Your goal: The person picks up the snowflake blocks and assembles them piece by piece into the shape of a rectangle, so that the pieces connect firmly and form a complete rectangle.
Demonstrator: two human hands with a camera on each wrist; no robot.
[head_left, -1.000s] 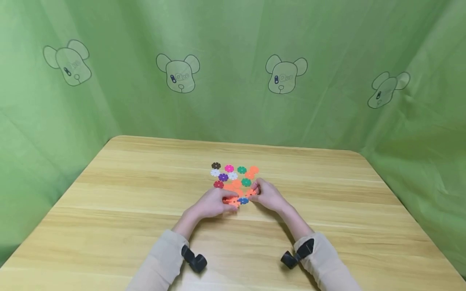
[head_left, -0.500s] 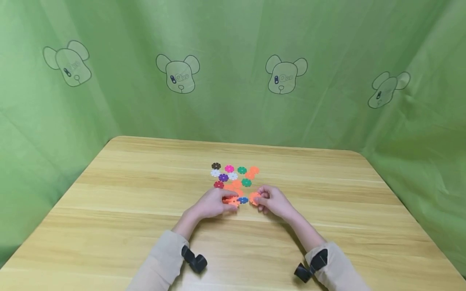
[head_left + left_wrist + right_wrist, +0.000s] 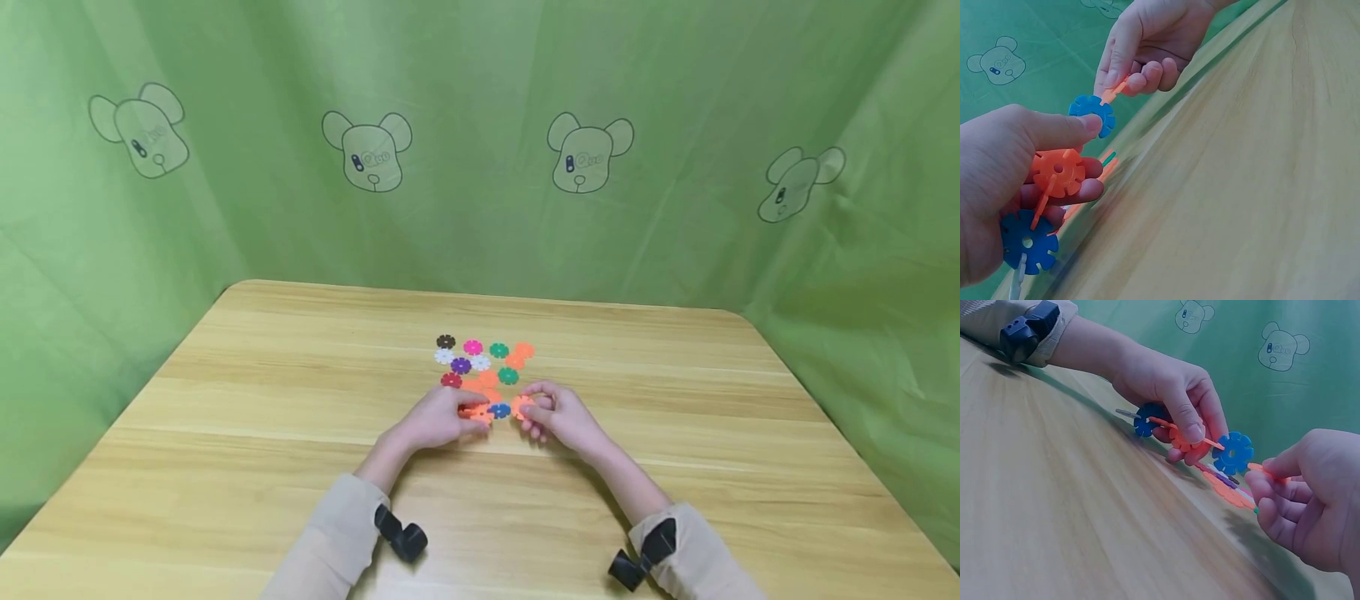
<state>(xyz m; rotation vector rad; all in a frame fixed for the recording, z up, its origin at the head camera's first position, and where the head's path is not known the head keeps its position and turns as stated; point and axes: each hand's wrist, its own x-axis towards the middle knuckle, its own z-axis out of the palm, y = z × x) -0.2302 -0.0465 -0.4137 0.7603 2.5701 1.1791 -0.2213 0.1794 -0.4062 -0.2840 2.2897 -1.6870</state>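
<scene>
My left hand (image 3: 435,419) grips a chain of slotted plastic discs. In the left wrist view the chain has a white disc (image 3: 1017,280), a blue disc (image 3: 1038,250), an orange disc (image 3: 1067,174) and, at the far end, another blue disc (image 3: 1082,106) under the thumb. My right hand (image 3: 566,421) pinches a single orange disc (image 3: 521,406) between thumb and fingers. Seen from the right wrist, that disc's edge meets the rim of the end blue disc (image 3: 1242,449). Whether their slots interlock, I cannot tell. Fingers hide part of the chain.
Loose discs lie flat just beyond the hands: brown (image 3: 446,342), pink (image 3: 472,347), purple (image 3: 461,366), red (image 3: 451,380), green (image 3: 507,376), white and several orange ones (image 3: 523,351). They rest on a wooden table (image 3: 300,350), with a green curtain (image 3: 480,233) behind.
The right hand has shifted right and toward me with the orange disc, then slightly back left to the blue disc. The orange disc's face has turned. The left hand has stayed nearly still.
</scene>
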